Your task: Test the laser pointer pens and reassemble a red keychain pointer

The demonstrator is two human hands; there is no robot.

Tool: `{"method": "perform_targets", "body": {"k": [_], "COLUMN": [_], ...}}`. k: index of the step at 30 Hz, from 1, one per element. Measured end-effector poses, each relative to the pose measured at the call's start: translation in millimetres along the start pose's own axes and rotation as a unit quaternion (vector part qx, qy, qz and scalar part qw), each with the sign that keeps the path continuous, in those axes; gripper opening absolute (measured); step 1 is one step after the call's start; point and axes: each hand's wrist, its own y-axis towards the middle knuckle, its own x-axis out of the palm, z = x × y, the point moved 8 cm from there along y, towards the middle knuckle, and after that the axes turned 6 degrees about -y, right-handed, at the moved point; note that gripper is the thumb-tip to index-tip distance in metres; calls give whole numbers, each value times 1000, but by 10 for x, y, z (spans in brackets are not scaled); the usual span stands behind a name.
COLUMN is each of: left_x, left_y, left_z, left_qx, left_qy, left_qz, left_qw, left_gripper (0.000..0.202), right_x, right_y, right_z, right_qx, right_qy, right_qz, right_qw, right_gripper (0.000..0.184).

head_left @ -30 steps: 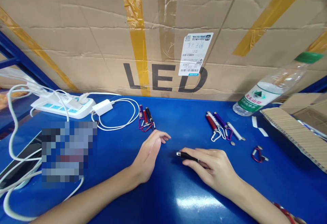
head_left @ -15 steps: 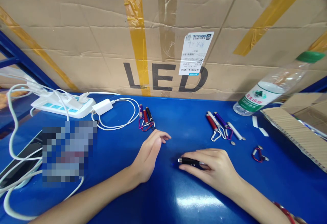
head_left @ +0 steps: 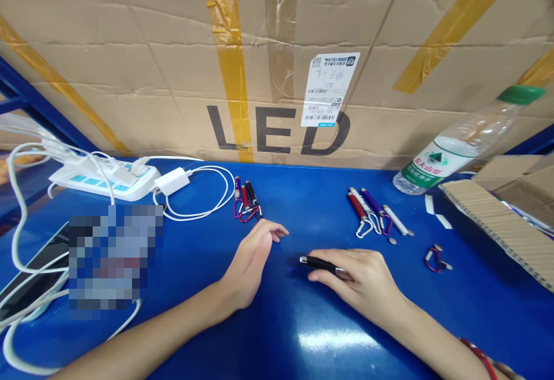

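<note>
My right hand [head_left: 363, 285] lies on the blue table [head_left: 303, 322] with its fingers closed over a small black pen-shaped flashlight [head_left: 315, 262], whose tip points left. My left hand [head_left: 253, 261] rests on its edge beside it, fingers stretched out and holding nothing. Just beyond the left fingertips lies a group of three small flashlights [head_left: 246, 200] with carabiner clips. A second group of flashlights [head_left: 374, 211], red, silver and purple, lies to the right.
A large cardboard box marked LED [head_left: 277, 62] walls off the back. A white power strip [head_left: 101, 177] with a charger [head_left: 173, 182] and cables sits at the left. A tilted water bottle [head_left: 454, 146], a cardboard carton [head_left: 502, 218] and a loose red carabiner [head_left: 435, 257] are at the right.
My right hand rolled the black flashlight a little toward me and then back again. My left hand stayed still.
</note>
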Motion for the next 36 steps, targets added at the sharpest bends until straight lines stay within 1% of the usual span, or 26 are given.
{"method": "perform_targets", "body": {"k": [8,14,22,28,31,34,36], "left_x": [7,-4,0,-7,0,3,1], "left_y": [4,1,2,0,3,6,5], "left_z": [-3,-11,8,2,-13,-6,6], "left_qx": [-4,1,-1,-2,2,1,-4], "left_qy": [-1,4,5,2,8,11,19], "left_qz": [-3,4,3,3,-6,-12,-12], "left_qw": [1000,1000,1000,1000,1000,1000,1000], "left_gripper": [45,45,46,45,45,43,40], "right_x": [11,42,41,51,79,126,163], "right_y": [-17,-16,-12,-9,-13,-25,-45], "right_z": [27,26,24,20,47,122,196], "right_qx": [9,8,8,8,30,71,103], "right_qy": [-1,2,16,15,11,-12,-31], "right_qz": [-8,-27,-24,-30,-47,-71,-86], "right_qw": [1000,1000,1000,999,998,995,990], "right_gripper": [39,42,42,36,31,23,22]}}
